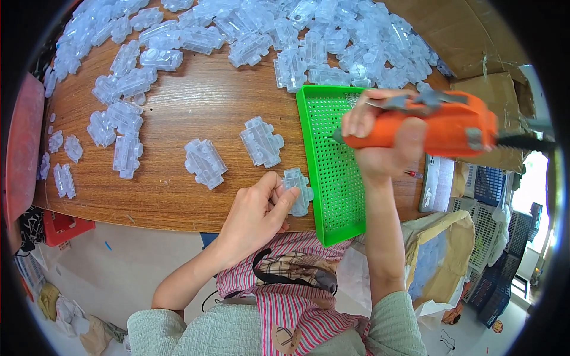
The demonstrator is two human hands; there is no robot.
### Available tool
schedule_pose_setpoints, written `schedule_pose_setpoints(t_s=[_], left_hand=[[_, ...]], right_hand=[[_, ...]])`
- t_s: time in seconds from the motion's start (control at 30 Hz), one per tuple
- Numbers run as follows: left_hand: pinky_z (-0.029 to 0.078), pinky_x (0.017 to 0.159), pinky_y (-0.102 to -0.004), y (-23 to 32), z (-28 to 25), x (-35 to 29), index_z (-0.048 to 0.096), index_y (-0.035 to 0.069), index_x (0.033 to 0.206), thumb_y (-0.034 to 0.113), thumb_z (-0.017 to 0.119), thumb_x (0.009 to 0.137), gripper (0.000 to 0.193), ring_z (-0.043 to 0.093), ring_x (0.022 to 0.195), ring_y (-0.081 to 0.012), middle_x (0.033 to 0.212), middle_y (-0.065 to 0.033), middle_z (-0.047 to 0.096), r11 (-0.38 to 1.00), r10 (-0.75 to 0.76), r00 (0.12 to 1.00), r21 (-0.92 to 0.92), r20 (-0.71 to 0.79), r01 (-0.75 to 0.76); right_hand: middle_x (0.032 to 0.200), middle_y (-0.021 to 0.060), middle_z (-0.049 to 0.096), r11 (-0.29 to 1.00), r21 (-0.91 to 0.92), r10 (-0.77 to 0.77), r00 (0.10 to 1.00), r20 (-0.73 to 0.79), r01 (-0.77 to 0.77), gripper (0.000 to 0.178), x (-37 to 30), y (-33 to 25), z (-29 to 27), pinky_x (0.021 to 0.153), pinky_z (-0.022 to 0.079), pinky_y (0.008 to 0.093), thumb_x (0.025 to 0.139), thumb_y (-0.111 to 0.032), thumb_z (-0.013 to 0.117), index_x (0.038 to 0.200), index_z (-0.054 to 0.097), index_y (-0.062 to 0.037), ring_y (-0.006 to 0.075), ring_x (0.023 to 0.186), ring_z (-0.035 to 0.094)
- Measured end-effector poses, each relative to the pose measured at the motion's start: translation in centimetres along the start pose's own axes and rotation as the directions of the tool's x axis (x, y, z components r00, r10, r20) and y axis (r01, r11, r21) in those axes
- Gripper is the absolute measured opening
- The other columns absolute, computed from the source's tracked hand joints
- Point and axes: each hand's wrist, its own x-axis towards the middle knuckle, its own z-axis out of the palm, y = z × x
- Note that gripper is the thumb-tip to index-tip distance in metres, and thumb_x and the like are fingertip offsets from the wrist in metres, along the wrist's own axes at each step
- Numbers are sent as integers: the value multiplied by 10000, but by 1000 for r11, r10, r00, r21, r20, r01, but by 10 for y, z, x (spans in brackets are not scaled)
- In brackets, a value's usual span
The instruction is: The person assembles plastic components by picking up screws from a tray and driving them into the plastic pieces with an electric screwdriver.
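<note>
My left hand [256, 206] pinches a clear plastic housing [298, 194] near the table's front edge, just left of the green perforated tray [312, 169]. Wrapped around an orange electric screwdriver [448, 121] is my right hand [386, 145], slightly blurred. The tool lies roughly level over the tray, its dark tip pointing left; whether the tip carries a screw is too small to tell. Small shiny pieces show at the tray's far end, partly behind my right hand. Two more clear housings, one [262, 142] nearer the tray and another [205, 164] farther left, rest on the wood.
A large heap of clear plastic parts [249, 26] covers the table's far side, with more scattered down the left. Cardboard [487, 107] stands at the far right. A white phone-like object [437, 183] lies right of the tray. A pink bin [25, 142] borders the left.
</note>
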Motion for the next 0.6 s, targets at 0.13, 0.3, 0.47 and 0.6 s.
schedule_pose_setpoints(t_s=[0.13, 0.3, 0.47, 0.6], left_hand=[[532, 487, -253, -1, 1, -1, 492, -2, 861, 192, 584, 989, 251, 625, 572, -96, 676, -51, 610, 999, 40, 999, -11, -2, -40], [492, 466, -301, -1, 3, 1, 490, -36, 839, 175, 594, 973, 271, 654, 537, -161, 632, -95, 600, 999, 39, 999, -32, -35, -40], [492, 467, -302, -1, 3, 0, 487, -36, 838, 174, 593, 974, 271, 653, 534, -164, 628, -98, 596, 998, 43, 998, -47, -37, -45], [495, 469, -301, -1, 3, 1, 485, -35, 834, 174, 590, 975, 274, 656, 539, -162, 629, -98, 597, 999, 25, 999, -36, -27, -26]], right_hand=[[656, 62, 528, 949, 315, -61, 982, 178, 2, 702, -9, -43, 2, 500, 433, 305, 882, -618, 558, 1134, 558, 37, 166, 605, 492], [658, 74, 542, 951, 291, 49, 982, 183, -102, 659, -41, -52, 17, 514, 438, 304, 870, -594, 589, 1116, 561, 16, 169, 610, 505], [664, 32, 510, 988, 151, 1, 970, 243, -38, 778, -50, -42, 18, 529, 444, 297, 843, -736, 536, 1102, 520, -3, 164, 645, 510], [673, 32, 512, 990, 114, 54, 963, 264, -87, 740, -49, -33, 17, 531, 439, 299, 845, -704, 569, 1093, 522, -8, 162, 644, 506]])
